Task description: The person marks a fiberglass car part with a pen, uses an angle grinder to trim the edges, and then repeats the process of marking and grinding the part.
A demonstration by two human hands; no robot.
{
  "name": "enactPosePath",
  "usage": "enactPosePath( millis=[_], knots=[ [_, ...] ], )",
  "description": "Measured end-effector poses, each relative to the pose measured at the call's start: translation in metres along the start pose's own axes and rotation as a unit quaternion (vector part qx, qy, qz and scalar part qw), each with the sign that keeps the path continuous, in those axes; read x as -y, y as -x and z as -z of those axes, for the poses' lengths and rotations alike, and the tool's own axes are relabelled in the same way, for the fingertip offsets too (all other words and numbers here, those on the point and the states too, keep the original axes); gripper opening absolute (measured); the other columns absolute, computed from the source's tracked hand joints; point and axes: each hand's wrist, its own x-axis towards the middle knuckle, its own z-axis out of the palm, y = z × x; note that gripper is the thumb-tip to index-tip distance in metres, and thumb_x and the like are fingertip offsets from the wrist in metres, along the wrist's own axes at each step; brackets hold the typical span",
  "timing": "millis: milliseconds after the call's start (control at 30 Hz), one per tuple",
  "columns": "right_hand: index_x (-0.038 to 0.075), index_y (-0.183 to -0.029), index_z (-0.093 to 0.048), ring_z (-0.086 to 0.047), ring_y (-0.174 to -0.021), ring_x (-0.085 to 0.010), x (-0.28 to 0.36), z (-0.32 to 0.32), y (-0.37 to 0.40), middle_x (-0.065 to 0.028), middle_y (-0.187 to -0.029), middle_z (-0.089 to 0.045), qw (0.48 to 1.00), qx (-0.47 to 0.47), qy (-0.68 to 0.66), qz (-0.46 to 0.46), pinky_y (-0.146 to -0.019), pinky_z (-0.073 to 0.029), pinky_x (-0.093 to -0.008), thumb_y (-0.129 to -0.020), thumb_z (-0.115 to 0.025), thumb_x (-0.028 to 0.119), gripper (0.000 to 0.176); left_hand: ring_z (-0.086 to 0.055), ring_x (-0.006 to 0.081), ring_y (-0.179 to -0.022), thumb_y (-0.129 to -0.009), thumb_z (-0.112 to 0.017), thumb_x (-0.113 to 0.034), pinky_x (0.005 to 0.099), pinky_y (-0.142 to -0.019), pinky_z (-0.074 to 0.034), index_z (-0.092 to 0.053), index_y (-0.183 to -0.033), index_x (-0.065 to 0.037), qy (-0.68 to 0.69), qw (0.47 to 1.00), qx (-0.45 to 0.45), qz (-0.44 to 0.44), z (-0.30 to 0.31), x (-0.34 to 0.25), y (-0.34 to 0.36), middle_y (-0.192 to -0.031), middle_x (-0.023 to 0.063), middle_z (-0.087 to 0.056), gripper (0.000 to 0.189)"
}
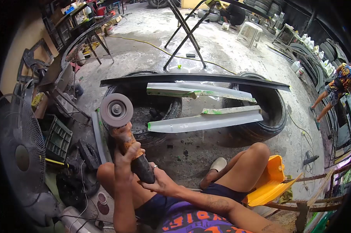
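Observation:
An angle grinder (141,166) is held up in front of me, its round abrasive disc (123,101) facing my view. My left hand (125,158) is wrapped round the grinder just behind its worn orange head. Lower down, my right hand (163,182) grips the dark rear end of the body, a ring on one finger. Beyond the grinder, two grey panel strips (206,123) with green edges lie across two tyres (274,112). A long black strip (199,79) rests behind them on the same tyres.
A fan (22,157) and a green crate (58,136) stand at left. Black folding legs (185,37) rise ahead, near a yellow hose (148,43). A yellow plastic piece (272,182) is by my right knee. One person (338,87) is at far right, another (234,14) at the back.

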Motion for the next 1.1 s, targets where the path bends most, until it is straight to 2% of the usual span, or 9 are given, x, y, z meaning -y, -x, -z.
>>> enactPosePath(
  millis=[67,167,200,300,433,533,633,867,1100],
  knots=[
    [-0.002,-0.123,-0.045,-0.058,-0.093,-0.0239,-0.01,-0.007,0.004,-0.0129,-0.095,-0.054,0.994,-0.005,0.104,0.028,-0.086,-0.047,-0.0357,-0.082,-0.077,0.03,0.061,-0.063,0.0183,-0.057,-0.083,-0.072,-0.019,0.0279,-0.059,-0.055,-0.053,-0.107,0.0,-0.092,0.991,-0.092,-0.025,-0.002,-0.001,0.013,-0.072,0.0101,-0.064,0.036],
    [-0.003,-0.129,-0.043,-0.059,-0.097,-0.0264,-0.006,-0.012,0.011,-0.0181,-0.109,-0.057,0.98,0.055,0.189,0.037,-0.086,-0.047,-0.0357,-0.083,-0.075,0.041,0.071,-0.064,0.0176,-0.061,-0.083,-0.069,-0.014,0.0285,-0.06,-0.055,-0.052,-0.109,-0.001,-0.051,0.995,-0.087,0.018,0.028,-0.001,0.026,-0.078,0.0099,-0.064,0.034],
    [-0.001,-0.142,-0.034,-0.066,-0.091,-0.0363,0.006,-0.009,0.015,-0.0266,-0.105,-0.062,0.981,0.089,0.143,0.092,-0.076,-0.052,-0.0386,-0.082,-0.071,0.054,0.089,-0.064,0.0181,-0.065,-0.082,-0.068,-0.012,0.0291,-0.061,-0.054,-0.051,-0.112,-0.002,0.011,0.996,-0.083,-0.01,0.031,-0.002,0.034,-0.084,0.009,-0.062,0.036],
    [-0.001,-0.145,-0.03,-0.067,-0.09,-0.0321,0.008,0.012,0.027,-0.0246,-0.116,-0.06,0.972,0.169,0.157,0.037,-0.077,-0.053,-0.0372,-0.081,-0.073,0.052,0.094,-0.063,0.02,-0.068,-0.079,-0.064,-0.013,0.0316,-0.064,-0.055,-0.049,-0.116,0.003,0.054,0.998,-0.045,-0.007,0.066,-0.011,0.06,-0.09,0.0123,-0.06,0.043],
    [0.001,-0.133,-0.049,-0.064,-0.096,-0.0187,0.002,0.066,0.04,-0.0156,-0.114,-0.063,0.981,0.131,0.145,-0.015,-0.082,-0.051,-0.031,-0.086,-0.075,0.033,0.063,-0.063,0.0222,-0.072,-0.081,-0.064,-0.017,0.0346,-0.069,-0.055,-0.037,-0.132,-0.002,0.094,0.995,0.01,-0.025,0.111,-0.016,0.107,-0.095,0.0116,-0.058,0.06],
    [0.001,-0.128,-0.055,-0.065,-0.094,-0.018,0.014,0.102,0.054,-0.0125,-0.114,-0.064,0.987,0.054,0.082,-0.13,-0.079,-0.055,-0.031,-0.091,-0.068,0.021,0.044,-0.064,0.0216,-0.072,-0.08,-0.068,-0.017,0.033,-0.066,-0.053,-0.06,-0.1,0.003,0.078,0.993,-0.085,0.0,0.133,-0.006,0.145,-0.078,0.0109,-0.061,0.03],
    [0.001,-0.125,-0.056,-0.064,-0.088,-0.0167,0.003,0.123,0.061,-0.0082,-0.109,-0.061,0.982,-0.007,0.071,-0.173,-0.068,-0.057,-0.0301,-0.092,-0.063,0.014,0.036,-0.065,0.0205,-0.065,-0.076,-0.072,-0.016,0.0331,-0.064,-0.055,-0.06,-0.1,0.002,0.042,0.979,-0.199,0.002,0.167,0.016,0.183,-0.08,0.0107,-0.064,0.032],
    [-0.001,-0.123,-0.055,-0.062,-0.083,-0.0156,-0.025,0.146,0.066,-0.01,-0.107,-0.061,0.981,-0.027,0.058,-0.181,-0.067,-0.057,-0.0302,-0.094,-0.065,0.02,0.038,-0.066,0.0185,-0.063,-0.075,-0.077,-0.017,0.0323,-0.061,-0.056,-0.06,-0.096,0.002,-0.001,0.909,-0.405,0.094,0.276,0.113,0.25,-0.077,0.0089,-0.065,0.033],
    [-0.001,-0.121,-0.057,-0.064,-0.085,-0.016,-0.023,0.149,0.063,-0.0095,-0.104,-0.062,0.967,-0.036,0.119,-0.224,-0.068,-0.057,-0.0298,-0.093,-0.066,0.022,0.038,-0.066,0.0206,-0.069,-0.068,-0.08,-0.018,0.0323,-0.062,-0.053,-0.062,-0.091,0.0,-0.076,0.861,-0.457,0.209,0.366,0.196,0.273,-0.081,0.0095,-0.066,0.034]
  ],
)
